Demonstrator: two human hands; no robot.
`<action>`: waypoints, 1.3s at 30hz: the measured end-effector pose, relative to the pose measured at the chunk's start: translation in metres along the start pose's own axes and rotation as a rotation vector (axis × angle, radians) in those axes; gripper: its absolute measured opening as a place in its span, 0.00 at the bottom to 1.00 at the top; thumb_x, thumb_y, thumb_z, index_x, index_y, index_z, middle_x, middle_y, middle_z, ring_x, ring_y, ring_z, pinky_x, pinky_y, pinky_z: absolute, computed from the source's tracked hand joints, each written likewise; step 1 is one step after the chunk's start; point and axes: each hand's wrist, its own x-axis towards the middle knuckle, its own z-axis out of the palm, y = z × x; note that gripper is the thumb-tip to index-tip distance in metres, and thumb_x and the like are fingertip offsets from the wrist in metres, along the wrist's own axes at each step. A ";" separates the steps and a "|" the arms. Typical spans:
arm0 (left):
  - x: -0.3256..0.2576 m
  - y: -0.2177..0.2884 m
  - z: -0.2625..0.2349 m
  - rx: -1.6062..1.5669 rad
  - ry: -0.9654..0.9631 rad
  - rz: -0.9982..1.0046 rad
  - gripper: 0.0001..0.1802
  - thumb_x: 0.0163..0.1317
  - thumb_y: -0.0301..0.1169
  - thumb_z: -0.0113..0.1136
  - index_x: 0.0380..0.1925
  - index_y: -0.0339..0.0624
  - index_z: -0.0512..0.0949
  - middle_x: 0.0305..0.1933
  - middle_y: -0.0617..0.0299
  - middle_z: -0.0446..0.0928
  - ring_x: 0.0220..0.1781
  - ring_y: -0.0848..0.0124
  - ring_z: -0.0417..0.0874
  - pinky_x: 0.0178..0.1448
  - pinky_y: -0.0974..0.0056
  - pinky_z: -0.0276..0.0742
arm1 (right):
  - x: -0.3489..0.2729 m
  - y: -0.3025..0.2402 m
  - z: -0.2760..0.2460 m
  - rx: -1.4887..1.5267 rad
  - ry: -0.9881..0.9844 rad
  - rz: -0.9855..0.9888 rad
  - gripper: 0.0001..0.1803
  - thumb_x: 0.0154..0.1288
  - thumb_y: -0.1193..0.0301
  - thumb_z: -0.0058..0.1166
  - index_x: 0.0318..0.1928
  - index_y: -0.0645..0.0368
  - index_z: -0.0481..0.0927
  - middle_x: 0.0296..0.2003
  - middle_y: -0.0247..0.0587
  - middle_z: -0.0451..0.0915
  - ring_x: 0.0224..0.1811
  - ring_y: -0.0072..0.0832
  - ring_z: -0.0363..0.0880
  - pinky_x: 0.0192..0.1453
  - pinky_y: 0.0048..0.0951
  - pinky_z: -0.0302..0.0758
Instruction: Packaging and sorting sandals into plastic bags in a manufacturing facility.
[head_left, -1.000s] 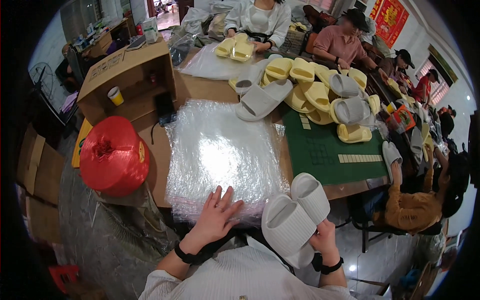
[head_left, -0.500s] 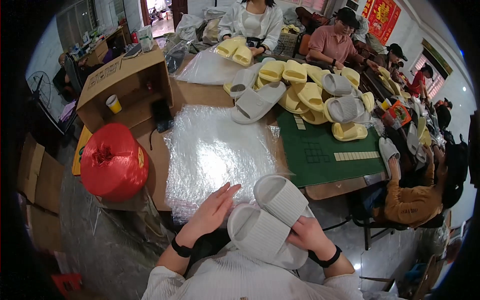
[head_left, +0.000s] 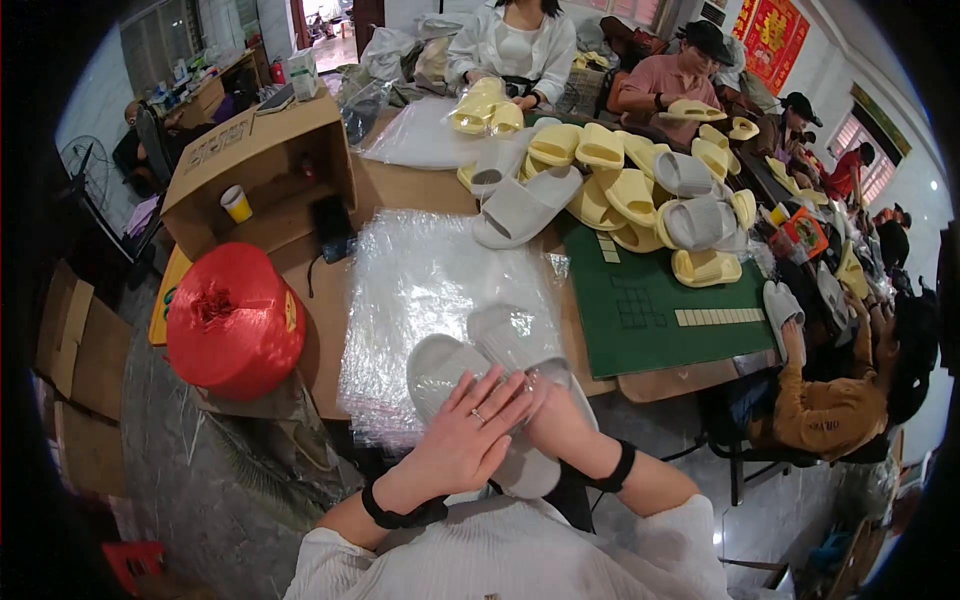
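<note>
The left hand (head_left: 468, 437) is lying flat and wide over the grey slippers (head_left: 437, 370), at the bags' (head_left: 415, 265) near edge; the right hand (head_left: 562, 425) is holding them — keeping them level should be stopping snags.

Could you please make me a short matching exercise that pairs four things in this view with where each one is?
Things
1. Red, rounded roll of plastic twine
2. Yellow-and-white cup
3. Flat green mat
4. Nearest pair of pale-grey ribbed slippers

Places
A. Right of the stack of clear plastic sheets
B. Under the person's left hand and right hand
C. Inside the brown cardboard box
D. Directly in front of the box

Pairs: 1-D, 2-C, 3-A, 4-B
</note>
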 end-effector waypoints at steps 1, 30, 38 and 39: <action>0.001 -0.002 -0.003 0.003 0.000 0.001 0.31 0.65 0.32 0.48 0.71 0.46 0.65 0.78 0.54 0.55 0.80 0.51 0.51 0.80 0.42 0.41 | 0.011 0.001 0.004 0.000 0.003 -0.001 0.11 0.60 0.73 0.57 0.41 0.66 0.76 0.37 0.55 0.79 0.39 0.52 0.81 0.41 0.47 0.78; -0.018 0.034 0.004 -0.143 -0.053 0.149 0.32 0.65 0.31 0.47 0.72 0.46 0.64 0.78 0.49 0.55 0.79 0.48 0.54 0.79 0.44 0.45 | 0.021 -0.009 0.007 0.190 0.196 0.294 0.13 0.64 0.66 0.56 0.39 0.64 0.72 0.33 0.56 0.75 0.36 0.57 0.76 0.39 0.50 0.74; -0.016 0.020 -0.023 -0.100 0.028 0.075 0.30 0.60 0.25 0.50 0.65 0.48 0.73 0.76 0.53 0.62 0.78 0.51 0.58 0.79 0.41 0.45 | 0.134 0.027 0.063 0.155 0.599 0.176 0.13 0.67 0.71 0.54 0.46 0.66 0.71 0.38 0.62 0.78 0.42 0.58 0.79 0.46 0.50 0.76; -0.018 0.014 -0.028 -0.095 0.022 0.066 0.30 0.60 0.25 0.50 0.65 0.48 0.73 0.76 0.53 0.62 0.78 0.51 0.58 0.79 0.41 0.45 | 0.145 0.018 0.053 0.104 0.451 0.334 0.17 0.67 0.70 0.56 0.51 0.66 0.71 0.37 0.64 0.78 0.43 0.59 0.78 0.49 0.50 0.75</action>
